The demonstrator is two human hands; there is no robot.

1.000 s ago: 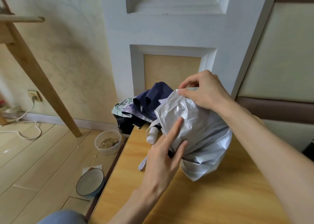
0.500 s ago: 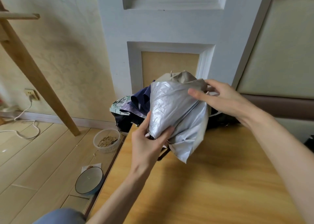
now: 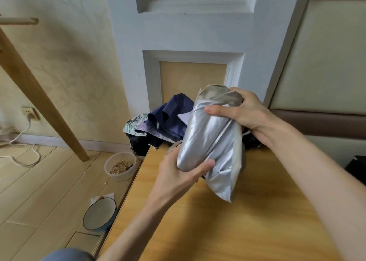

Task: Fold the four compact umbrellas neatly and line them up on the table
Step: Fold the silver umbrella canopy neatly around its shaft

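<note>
Holding the silver umbrella [image 3: 208,134] above the bench [image 3: 227,231], both hands are curled round it. The left hand [image 3: 178,179] grips the near, lower end and the right hand [image 3: 243,110] wraps the far, upper end by the beige tip. Its long axis runs steeply up and away. A loose flap [image 3: 223,183] hangs off the lower right side, so the right hand seems better placed to wrap it. The heap of other umbrellas [image 3: 166,118] lies just behind at the far left corner. Bare wood shows nearer, and the bench's left edge is close by the left wrist.
</note>
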